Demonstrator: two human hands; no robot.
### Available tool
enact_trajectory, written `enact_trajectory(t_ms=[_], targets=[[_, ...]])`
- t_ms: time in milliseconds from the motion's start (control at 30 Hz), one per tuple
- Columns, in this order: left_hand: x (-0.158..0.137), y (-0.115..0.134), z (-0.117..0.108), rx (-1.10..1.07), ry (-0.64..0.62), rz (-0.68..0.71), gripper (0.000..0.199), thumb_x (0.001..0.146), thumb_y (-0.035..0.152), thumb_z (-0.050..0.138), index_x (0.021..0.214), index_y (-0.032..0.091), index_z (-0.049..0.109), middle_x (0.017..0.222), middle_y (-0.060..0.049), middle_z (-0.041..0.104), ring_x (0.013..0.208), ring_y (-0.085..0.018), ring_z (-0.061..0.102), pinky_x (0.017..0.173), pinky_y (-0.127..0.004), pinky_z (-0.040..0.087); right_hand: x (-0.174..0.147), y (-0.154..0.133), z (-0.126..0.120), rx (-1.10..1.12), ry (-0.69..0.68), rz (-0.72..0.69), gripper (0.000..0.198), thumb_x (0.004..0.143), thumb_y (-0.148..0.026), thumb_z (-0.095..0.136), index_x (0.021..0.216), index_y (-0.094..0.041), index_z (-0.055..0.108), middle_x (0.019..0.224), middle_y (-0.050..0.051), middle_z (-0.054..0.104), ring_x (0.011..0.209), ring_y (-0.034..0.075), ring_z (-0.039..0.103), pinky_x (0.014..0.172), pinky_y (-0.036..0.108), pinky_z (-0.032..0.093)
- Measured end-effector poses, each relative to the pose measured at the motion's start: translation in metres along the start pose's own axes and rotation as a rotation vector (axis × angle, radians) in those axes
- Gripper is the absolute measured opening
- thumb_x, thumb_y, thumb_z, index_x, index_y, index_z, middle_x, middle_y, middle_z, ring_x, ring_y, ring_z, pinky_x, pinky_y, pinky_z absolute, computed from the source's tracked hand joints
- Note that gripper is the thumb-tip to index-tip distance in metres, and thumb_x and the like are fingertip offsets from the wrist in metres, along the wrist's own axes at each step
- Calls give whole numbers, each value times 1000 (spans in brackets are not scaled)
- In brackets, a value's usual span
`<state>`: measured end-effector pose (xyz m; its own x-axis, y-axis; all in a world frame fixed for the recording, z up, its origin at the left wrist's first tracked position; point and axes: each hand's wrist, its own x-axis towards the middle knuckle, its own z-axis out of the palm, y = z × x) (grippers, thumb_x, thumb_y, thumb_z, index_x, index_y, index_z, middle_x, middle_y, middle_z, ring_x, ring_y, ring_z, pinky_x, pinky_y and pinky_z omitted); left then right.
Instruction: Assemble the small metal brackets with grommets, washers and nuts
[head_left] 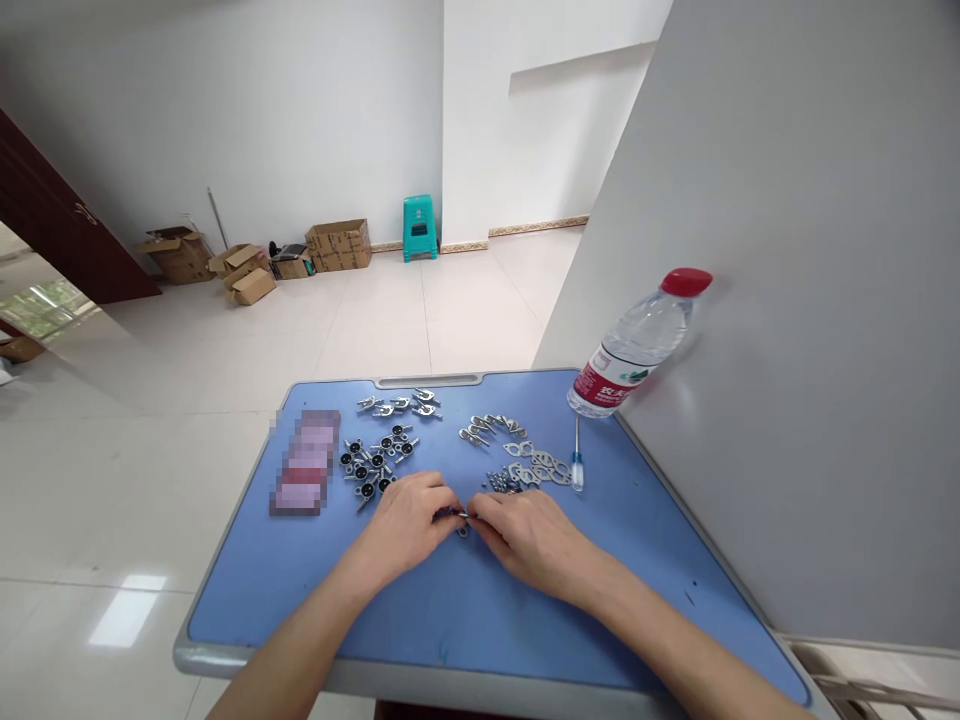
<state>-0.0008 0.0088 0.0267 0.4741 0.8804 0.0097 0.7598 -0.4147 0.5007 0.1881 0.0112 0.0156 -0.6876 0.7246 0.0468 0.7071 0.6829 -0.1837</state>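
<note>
Fingers of my left hand [411, 518] are closed in a pinch on a small metal fitting [463, 531], whose ringed end shows below the fingertips. My right hand [536, 538] pinches the same fitting from the other side, and the two hands nearly meet. The fingers cover most of the piece. Left of my left hand lie several metal fittings with round black centres [361, 472]. Just beyond my right hand is a heap of small screws or nuts [501, 480], too small to tell which. Flat oval metal plates with holes [541, 474] overlap beside it.
On the blue table [465, 630] lie more metal pieces [401, 404], an arc of fittings [480, 428], a screwdriver [577, 472] and a pixelated pink rectangle [306, 462]. A water bottle [637, 345] stands near the right wall. Cardboard boxes [339, 246] and a teal stool [419, 228] stand behind.
</note>
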Motion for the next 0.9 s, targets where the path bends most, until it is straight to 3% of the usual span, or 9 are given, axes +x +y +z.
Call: enact_trajectory(t_ms=[233, 533, 733, 900], targets=[[-5, 4, 0, 106, -25, 13, 5, 85, 24, 67, 85, 20, 69, 83, 0, 64, 82, -18, 60, 71, -28, 42, -2, -1, 2, 34, 49, 11, 22, 94, -14, 44, 76, -19, 54, 68, 1, 66, 53, 14, 57, 51, 29, 18], [-2, -1, 4, 89, -2, 37, 6, 87, 24, 66, 84, 20, 68, 82, 0, 63, 82, -16, 60, 69, -26, 41, -1, -2, 8, 87, 42, 42, 19, 92, -16, 48, 76, -18, 57, 69, 1, 68, 55, 15, 59, 51, 28, 20], [-3, 1, 2, 87, 4, 14, 4, 86, 19, 64, 82, 19, 66, 79, 1, 62, 78, -16, 59, 67, -25, 40, -5, 2, -4, 212, 24, 82, 13, 91, -20, 52, 85, -20, 63, 74, 2, 70, 62, 16, 61, 56, 26, 28], [-3, 5, -7, 19, -34, -36, 7, 83, 14, 63, 86, 20, 65, 84, 1, 63, 83, -17, 60, 71, -25, 42, -9, 19, -22, 339, 76, 180, 16, 91, -24, 48, 93, -20, 64, 63, 0, 64, 56, 14, 54, 58, 25, 33]])
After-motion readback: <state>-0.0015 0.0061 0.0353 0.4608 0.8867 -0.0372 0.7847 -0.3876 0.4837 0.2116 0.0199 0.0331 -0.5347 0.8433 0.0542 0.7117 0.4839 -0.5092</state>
